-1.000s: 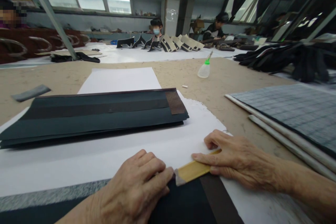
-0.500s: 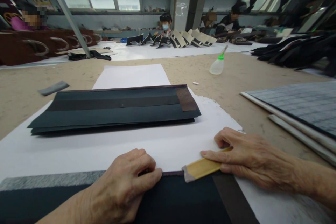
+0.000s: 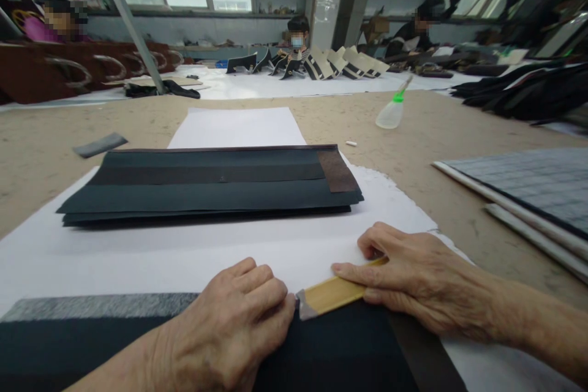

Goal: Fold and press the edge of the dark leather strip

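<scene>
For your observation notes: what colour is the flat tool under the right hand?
Yellowish tan, with a grey tip; the tool shows in the head view.

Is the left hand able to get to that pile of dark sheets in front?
Probably yes. The left hand rests on the near dark sheet, and only bare white paper lies between it and the pile of dark sheets.

Yellow wooden scraper [image 3: 331, 294] lying flat along top edge of dark sheet [image 3: 331, 355].

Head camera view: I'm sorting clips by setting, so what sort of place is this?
Probably a craft workshop or small factory for leather or fabric goods. A stack of dark sheets lies on a wide worktable, the right hand presses a bamboo tool, and folded pieces stand beside other workers.
</scene>
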A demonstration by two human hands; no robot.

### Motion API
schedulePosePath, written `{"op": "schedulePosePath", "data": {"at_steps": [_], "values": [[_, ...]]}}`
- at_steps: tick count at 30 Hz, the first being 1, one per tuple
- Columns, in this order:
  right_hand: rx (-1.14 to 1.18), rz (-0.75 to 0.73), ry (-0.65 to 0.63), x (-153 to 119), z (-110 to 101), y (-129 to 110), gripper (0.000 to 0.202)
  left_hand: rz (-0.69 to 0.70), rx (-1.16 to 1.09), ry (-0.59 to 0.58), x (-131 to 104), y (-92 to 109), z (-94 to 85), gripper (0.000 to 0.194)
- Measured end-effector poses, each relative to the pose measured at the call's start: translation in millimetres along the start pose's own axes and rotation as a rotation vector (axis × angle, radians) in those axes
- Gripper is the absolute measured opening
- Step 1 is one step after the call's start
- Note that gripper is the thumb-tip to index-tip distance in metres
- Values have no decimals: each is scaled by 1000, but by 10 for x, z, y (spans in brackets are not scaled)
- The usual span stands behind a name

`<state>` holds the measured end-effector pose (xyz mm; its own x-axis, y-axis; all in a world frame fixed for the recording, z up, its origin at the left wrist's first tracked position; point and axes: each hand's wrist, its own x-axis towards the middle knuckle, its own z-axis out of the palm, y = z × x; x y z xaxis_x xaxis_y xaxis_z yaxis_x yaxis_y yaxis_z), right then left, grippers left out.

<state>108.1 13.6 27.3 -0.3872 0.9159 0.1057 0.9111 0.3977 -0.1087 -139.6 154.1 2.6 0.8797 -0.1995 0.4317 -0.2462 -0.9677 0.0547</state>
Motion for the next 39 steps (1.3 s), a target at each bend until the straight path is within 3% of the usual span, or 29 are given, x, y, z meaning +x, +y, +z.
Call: {"op": "schedulePosePath", "data": {"at_steps": [7, 11, 16, 27, 32, 39], "values": [[-43, -38, 31, 1, 65, -6, 36, -89, -115, -95, -93, -50, -204, 27], [-48, -56, 42, 15, 52, 1, 35, -172, -228, -45, -271, -99, -315, 32], [-56, -65, 55, 90, 76, -19, 36, -167, -194, -49, -397, -124, -279, 39], [-50, -90, 35, 335, 88, -150, 33, -73, -61, -88, -379, -120, -234, 34], [-49, -106, 21, 428, 104, -165, 34, -77, -69, -125, -433, -127, -312, 34], [-76, -123, 24, 485, 82, -167, 34, -193, -166, 8, -810, -226, -498, 38]]}}
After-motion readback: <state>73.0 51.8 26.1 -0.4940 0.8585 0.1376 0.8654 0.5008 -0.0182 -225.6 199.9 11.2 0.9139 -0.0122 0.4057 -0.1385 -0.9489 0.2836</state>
